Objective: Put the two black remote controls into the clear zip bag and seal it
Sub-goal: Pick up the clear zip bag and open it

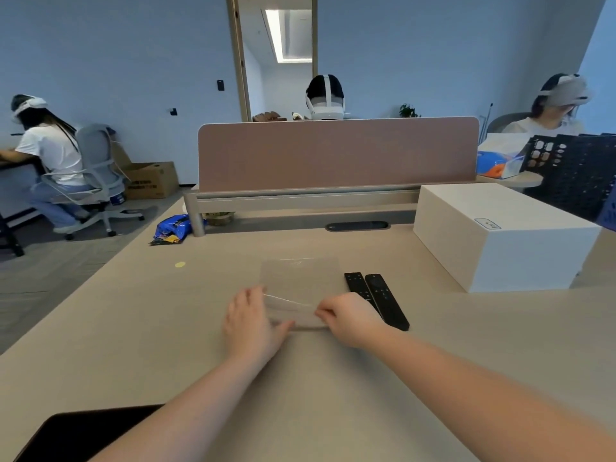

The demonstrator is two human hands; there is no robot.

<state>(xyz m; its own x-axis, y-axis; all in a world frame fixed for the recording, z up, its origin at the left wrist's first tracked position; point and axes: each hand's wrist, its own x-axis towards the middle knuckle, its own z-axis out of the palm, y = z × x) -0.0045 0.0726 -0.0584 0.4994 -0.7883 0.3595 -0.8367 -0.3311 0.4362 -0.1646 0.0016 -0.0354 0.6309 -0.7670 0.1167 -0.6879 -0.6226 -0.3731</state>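
Note:
A clear zip bag (300, 281) lies flat on the beige desk (166, 328), its near end lifted a little. My left hand (250, 323) holds the bag's near left edge, thumb underneath. My right hand (350, 320) pinches the near right edge of the bag's mouth. Two black remote controls lie side by side just right of the bag: the shorter one (356, 284) on the left, the longer one (386, 301) on the right, its near end beside my right hand. Both remotes are outside the bag.
A white box (500, 238) stands at the right. A pink divider panel (336, 153) closes the desk's far edge. A black flat object (83, 431) lies at the near left corner. A yellow dot (180, 264) marks the desk. Three people sit at other desks.

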